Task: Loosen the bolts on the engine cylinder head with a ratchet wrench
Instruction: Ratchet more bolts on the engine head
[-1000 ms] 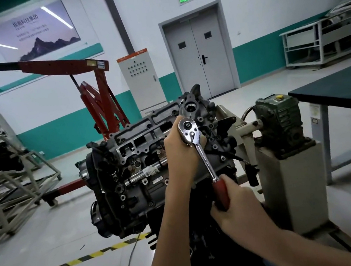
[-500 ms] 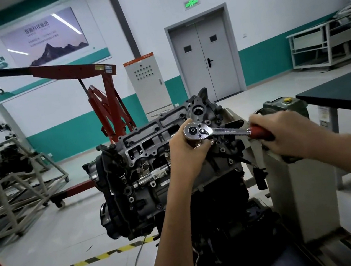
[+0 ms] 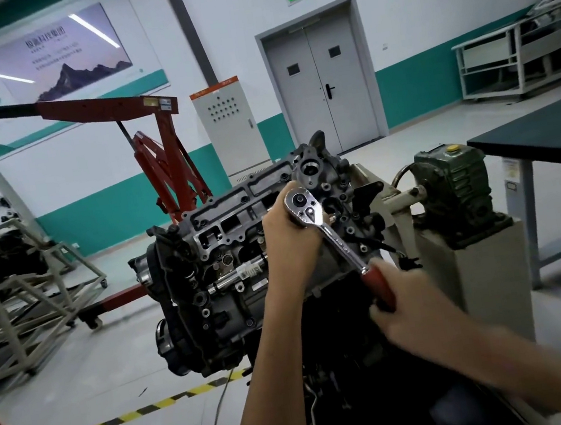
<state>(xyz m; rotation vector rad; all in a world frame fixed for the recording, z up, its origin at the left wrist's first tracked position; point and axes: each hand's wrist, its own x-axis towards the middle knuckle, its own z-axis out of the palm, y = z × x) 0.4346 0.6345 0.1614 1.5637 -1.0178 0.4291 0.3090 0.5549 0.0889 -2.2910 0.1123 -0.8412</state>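
Observation:
The dark engine cylinder head [image 3: 224,235] sits tilted on a stand in the middle of the view. A chrome ratchet wrench [image 3: 333,233] with a red handle is set on a bolt near the head's right end; the bolt itself is hidden under the ratchet head. My left hand [image 3: 287,233] wraps around the ratchet head from the left and steadies it. My right hand [image 3: 405,299] grips the red handle, which points down and to the right toward me.
A green gearbox [image 3: 457,189] on a grey pedestal [image 3: 478,277] stands just right of the engine. A dark-topped table [image 3: 547,132] is at the far right. A red engine crane [image 3: 160,150] stands behind, a metal frame cart [image 3: 22,294] at left, and yellow-black floor tape [image 3: 127,415] below.
My right hand has swung the red handle down from pointing right to pointing lower right toward me. My left hand stays on the ratchet head.

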